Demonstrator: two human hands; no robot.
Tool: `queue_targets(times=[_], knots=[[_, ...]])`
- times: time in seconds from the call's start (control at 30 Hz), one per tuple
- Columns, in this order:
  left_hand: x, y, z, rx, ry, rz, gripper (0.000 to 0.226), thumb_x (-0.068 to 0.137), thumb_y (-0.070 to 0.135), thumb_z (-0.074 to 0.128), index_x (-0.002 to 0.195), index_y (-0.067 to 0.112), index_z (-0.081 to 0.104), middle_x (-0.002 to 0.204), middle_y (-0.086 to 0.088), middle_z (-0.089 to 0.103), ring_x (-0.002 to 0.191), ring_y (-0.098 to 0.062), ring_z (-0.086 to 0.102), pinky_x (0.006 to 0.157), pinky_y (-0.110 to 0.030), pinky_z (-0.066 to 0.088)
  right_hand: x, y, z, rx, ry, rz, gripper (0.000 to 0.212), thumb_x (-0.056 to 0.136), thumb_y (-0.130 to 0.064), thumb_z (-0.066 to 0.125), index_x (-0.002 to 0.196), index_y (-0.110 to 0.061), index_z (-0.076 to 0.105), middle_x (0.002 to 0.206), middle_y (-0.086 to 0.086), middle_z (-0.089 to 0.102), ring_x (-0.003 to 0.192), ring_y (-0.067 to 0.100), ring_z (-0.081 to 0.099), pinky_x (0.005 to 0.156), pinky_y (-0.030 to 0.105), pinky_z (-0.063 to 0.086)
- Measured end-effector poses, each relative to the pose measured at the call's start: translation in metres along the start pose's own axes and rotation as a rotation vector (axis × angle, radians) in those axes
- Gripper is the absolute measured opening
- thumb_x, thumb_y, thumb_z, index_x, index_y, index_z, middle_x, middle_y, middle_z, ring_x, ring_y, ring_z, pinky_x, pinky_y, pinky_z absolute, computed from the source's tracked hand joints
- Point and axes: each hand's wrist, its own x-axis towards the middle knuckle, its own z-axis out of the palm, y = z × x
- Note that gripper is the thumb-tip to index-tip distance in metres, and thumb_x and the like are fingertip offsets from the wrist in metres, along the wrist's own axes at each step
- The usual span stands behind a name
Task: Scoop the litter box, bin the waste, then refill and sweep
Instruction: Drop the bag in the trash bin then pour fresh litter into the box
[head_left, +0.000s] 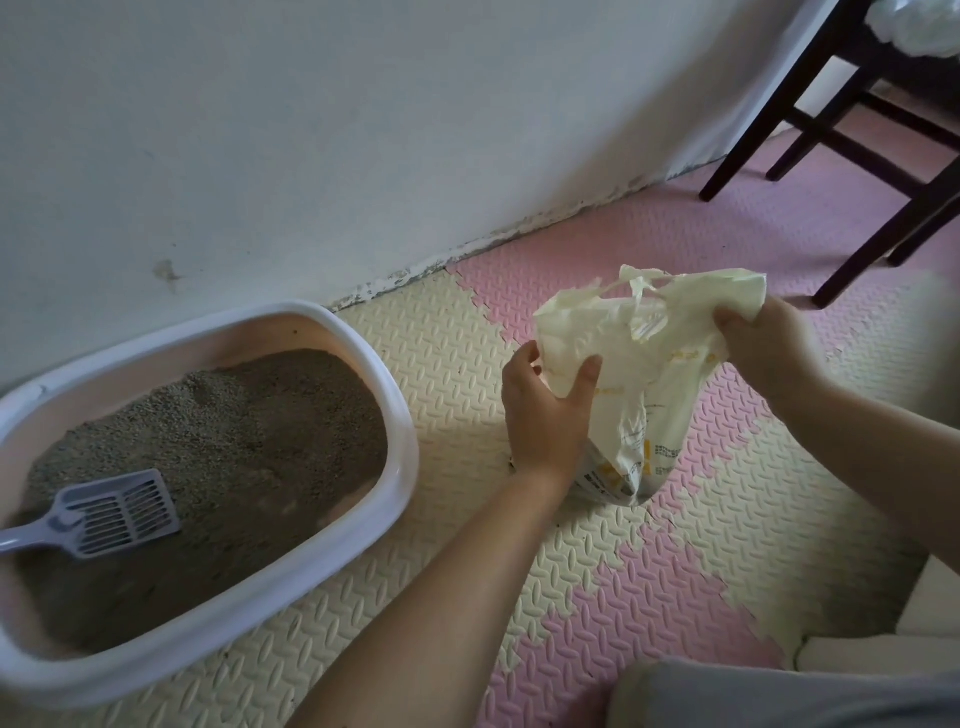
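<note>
A white-rimmed litter box (400, 415) sits on the floor at the left against the wall, filled with grey-brown litter (234, 431). A pale lilac slotted scoop (111, 512) lies on the litter at its near left, held by nobody. To the right, a cream plastic bag (639, 364) with printed text stands on the floor mat. My left hand (545, 410) grips the bag's left side near the top. My right hand (763, 343) pinches the bag's upper right edge. What is inside the bag is hidden.
Pink and cream foam mats (675, 571) cover the floor. A white wall (363, 130) runs behind the box. Dark chair legs (831, 156) stand at the upper right. A grey clothed knee (779, 696) and white objects (924, 623) are at the lower right.
</note>
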Motion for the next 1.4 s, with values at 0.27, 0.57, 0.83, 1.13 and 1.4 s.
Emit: queue_targets(times=[0.27, 0.57, 0.83, 1.13, 1.4], knots=[[0.002, -0.004, 0.0, 0.022, -0.222, -0.042, 0.09, 0.077, 0.048, 0.074, 0.148, 0.026, 0.023, 0.153, 0.001, 0.024, 0.143, -0.017, 0.02, 0.113, -0.041, 0.027, 0.002, 0.008, 0.002, 0.103, -0.048, 0.011, 0.019, 0.089, -0.018, 0.057, 0.107, -0.011, 0.059, 0.096, 0.007, 0.067, 0.083, 0.023, 0.064, 0.072, 0.039, 0.055], [0.011, -0.014, 0.015, 0.004, -0.278, -0.046, 0.075, 0.078, 0.053, 0.07, 0.141, 0.028, 0.037, 0.132, 0.004, 0.049, 0.12, -0.009, 0.047, 0.099, -0.03, 0.041, -0.002, 0.037, 0.019, 0.25, -0.185, -0.055, 0.033, 0.086, -0.022, 0.066, 0.116, -0.009, 0.057, 0.106, 0.003, 0.067, 0.096, 0.016, 0.064, 0.082, 0.034, 0.054], [0.023, -0.018, 0.035, 0.097, -0.081, -0.018, 0.039, 0.085, 0.044, 0.066, 0.115, 0.022, 0.055, 0.111, 0.009, 0.059, 0.093, -0.004, 0.059, 0.077, -0.02, 0.047, -0.016, 0.04, 0.053, 0.351, -0.146, -0.05, 0.058, 0.075, -0.052, 0.065, 0.118, -0.019, 0.043, 0.107, -0.007, 0.056, 0.097, 0.005, 0.057, 0.089, 0.04, 0.053], [0.028, -0.027, 0.031, 0.233, 0.014, 0.122, 0.019, 0.091, 0.038, 0.061, 0.08, 0.022, 0.064, 0.072, 0.01, 0.065, 0.066, 0.001, 0.059, 0.057, -0.013, 0.038, -0.016, 0.051, 0.098, 0.203, -0.049, -0.084, 0.081, 0.067, -0.044, 0.079, 0.128, -0.022, 0.031, 0.119, -0.004, 0.044, 0.11, 0.015, 0.047, 0.088, 0.032, 0.047], [0.035, -0.016, 0.028, 0.305, -0.036, 0.249, 0.04, 0.092, 0.031, 0.06, 0.056, 0.017, 0.047, 0.046, 0.007, 0.04, 0.047, -0.011, 0.037, 0.047, -0.02, 0.026, 0.004, 0.057, 0.105, 0.154, 0.089, -0.069, 0.025, 0.095, -0.028, 0.047, 0.075, -0.014, 0.044, 0.067, 0.001, 0.052, 0.059, 0.014, 0.041, 0.053, 0.03, 0.034]])
